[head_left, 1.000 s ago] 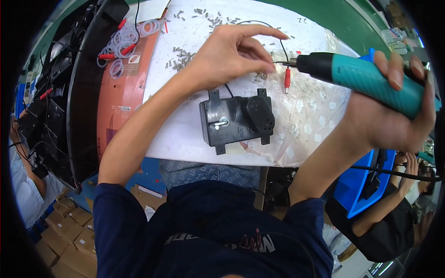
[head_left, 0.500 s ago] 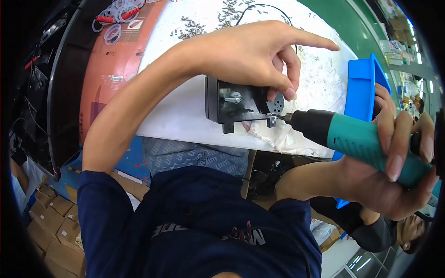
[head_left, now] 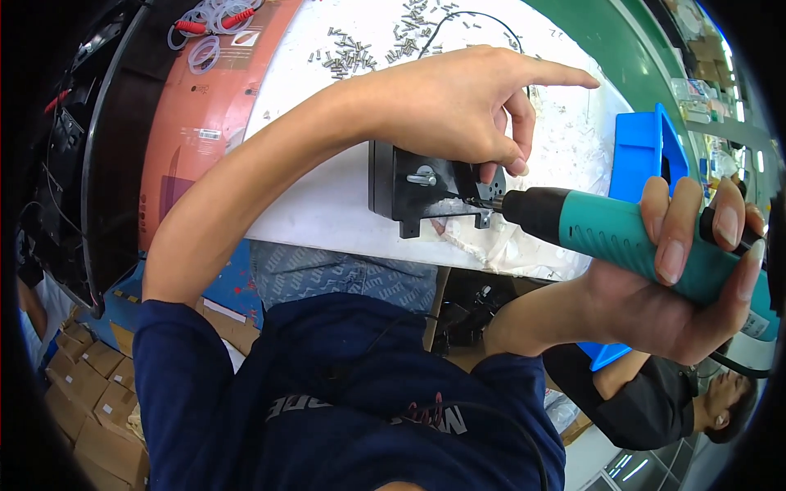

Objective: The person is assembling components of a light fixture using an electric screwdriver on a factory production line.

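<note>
A black plastic housing (head_left: 391,192) stands at the table's near edge, with a silver metal shaft (head_left: 422,176) sticking out of its face and small tabs along its lower edge. My left hand (head_left: 454,102) reaches over it from the left. Its thumb and curled fingers pinch at the housing's right part, while the index finger points out to the right. In my right hand (head_left: 655,315) is a teal and black electric screwdriver (head_left: 606,229), held level. Its tip meets the housing's lower right corner, near a round part with holes; the exact contact point is too small to tell.
Many small metal screws (head_left: 352,59) lie scattered at the table's far side, near a thin black cable (head_left: 471,12). A blue bin (head_left: 637,151) sits at the right. Clear tubing with red connectors (head_left: 205,53) rests on an orange-brown sheet (head_left: 196,151). Another person (head_left: 647,401) is at lower right.
The screwdriver and my right hand have moved slightly left, with its tip closer to the housing. The housing has shifted a little right. Another hand at the blue bin has gone from there.
</note>
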Available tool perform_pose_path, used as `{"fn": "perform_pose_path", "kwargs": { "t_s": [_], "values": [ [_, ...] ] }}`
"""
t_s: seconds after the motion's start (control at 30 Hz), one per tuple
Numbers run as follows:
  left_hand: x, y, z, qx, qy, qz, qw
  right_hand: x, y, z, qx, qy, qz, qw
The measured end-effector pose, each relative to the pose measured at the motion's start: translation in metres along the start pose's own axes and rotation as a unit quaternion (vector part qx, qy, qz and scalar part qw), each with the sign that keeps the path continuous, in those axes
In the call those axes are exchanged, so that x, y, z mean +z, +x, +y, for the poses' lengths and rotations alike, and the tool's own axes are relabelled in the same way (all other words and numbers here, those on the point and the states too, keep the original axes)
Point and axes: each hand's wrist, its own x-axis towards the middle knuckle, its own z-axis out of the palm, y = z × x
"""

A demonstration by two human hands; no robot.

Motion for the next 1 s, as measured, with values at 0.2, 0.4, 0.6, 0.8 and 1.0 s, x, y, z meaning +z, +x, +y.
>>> {"fn": "perform_pose_path", "kwargs": {
  "t_s": [0.2, 0.4, 0.6, 0.8, 1.0],
  "values": [
    [0.003, -0.001, -0.004, 0.015, 0.031, 0.025, 0.999, 0.006, -0.003, 0.005, 0.0, -0.024, -0.013, 1.0],
    [0.002, -0.002, -0.005, 0.032, 0.006, 0.029, 0.999, 0.001, 0.001, 0.011, 0.004, -0.034, -0.089, 0.995],
    [-0.001, -0.001, -0.008, 0.036, -0.023, 0.027, 0.999, -0.005, 0.007, 0.013, 0.0, -0.035, -0.152, 0.988],
    [-0.019, 0.017, -0.016, 0.04, -0.216, 0.109, 0.97, -0.01, 0.004, -0.027, -0.159, -0.024, 0.01, 0.987],
    [-0.009, 0.008, -0.013, 0.121, -0.12, 0.229, 0.958, -0.008, 0.017, -0.028, -0.227, -0.05, 0.058, 0.971]
  ]
}}
